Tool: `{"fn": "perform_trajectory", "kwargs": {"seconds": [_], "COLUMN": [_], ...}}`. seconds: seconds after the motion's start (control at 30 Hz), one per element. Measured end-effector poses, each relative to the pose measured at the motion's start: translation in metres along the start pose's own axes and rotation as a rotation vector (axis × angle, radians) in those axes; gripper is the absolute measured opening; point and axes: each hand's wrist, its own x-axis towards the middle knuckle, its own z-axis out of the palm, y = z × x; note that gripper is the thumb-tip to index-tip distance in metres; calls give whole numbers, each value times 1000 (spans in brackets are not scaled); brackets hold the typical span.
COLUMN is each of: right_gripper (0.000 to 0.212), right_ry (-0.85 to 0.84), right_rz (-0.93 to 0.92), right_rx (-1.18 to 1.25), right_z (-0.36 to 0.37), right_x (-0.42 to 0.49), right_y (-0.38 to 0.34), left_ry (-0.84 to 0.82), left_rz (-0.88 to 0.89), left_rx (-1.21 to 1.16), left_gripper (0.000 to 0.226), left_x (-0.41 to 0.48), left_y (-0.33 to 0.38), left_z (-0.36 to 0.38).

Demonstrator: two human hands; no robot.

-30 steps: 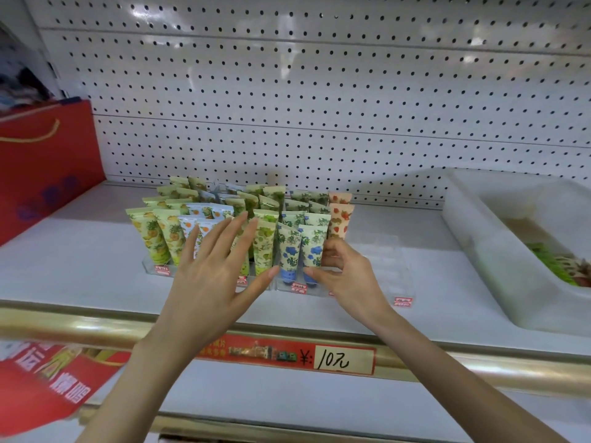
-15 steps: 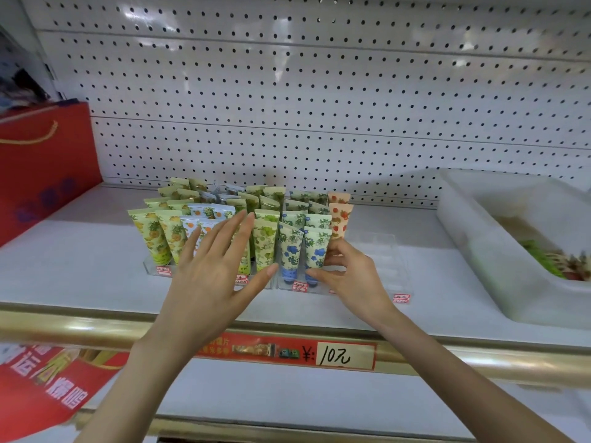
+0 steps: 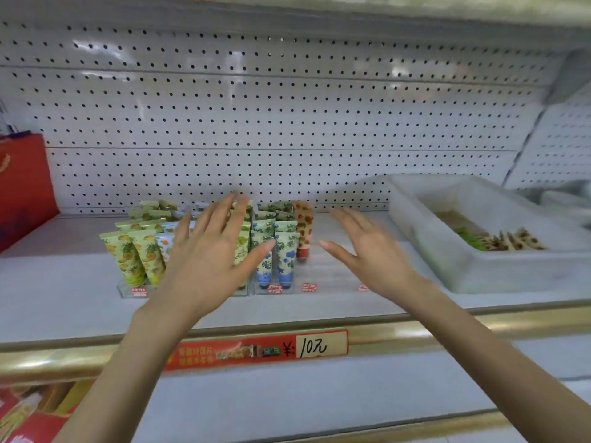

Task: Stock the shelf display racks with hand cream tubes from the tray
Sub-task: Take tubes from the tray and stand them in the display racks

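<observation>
White pegboard wall [image 3: 287, 123] backs a white shelf [image 3: 64, 282] with gold-edged rail [image 3: 447, 327].

The red shelf-edge price strip [image 3: 256, 350] reads "¥: 10元".

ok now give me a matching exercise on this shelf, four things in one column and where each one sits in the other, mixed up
Things
1. pineapple tubes
2. blue-flower tubes
3. white tray
4. price label

Places
a. far right on the shelf
b. on the gold front rail
c. leftmost in the front row
d. front row, beside the orange-spotted tubes

Pairs: 1-c, 2-d, 3-a, 4-b
</observation>
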Motion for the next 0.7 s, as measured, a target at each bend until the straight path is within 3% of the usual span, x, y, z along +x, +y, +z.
{"fn": "perform_trajectory", "kwargs": {"seconds": [0.13,0.23,0.43,0.57,0.7], "right_gripper": [83,85,103,69,68], "right_ry": [29,28,-50,-62,-62], "right_rz": [9,54,169,208,249], "right_rx": [-239,-353,-377,-357,-276], "right_z": [-31,-48,-59,-72,-88], "right_x": [-1,-9,-37,-57,-73], "right_y": [29,51,98,135,179], "left_ry": [-13,-4,-56,-53,-78], "left_rz": [45,74,126,123,92], "left_rx": [35,53,86,90,61], "left_gripper": [89,93,98,99,98], "left_x": [21,33,44,51,57], "left_y": [13,31,84,123,166], "left_z": [-8,-9,6,16,29]}}
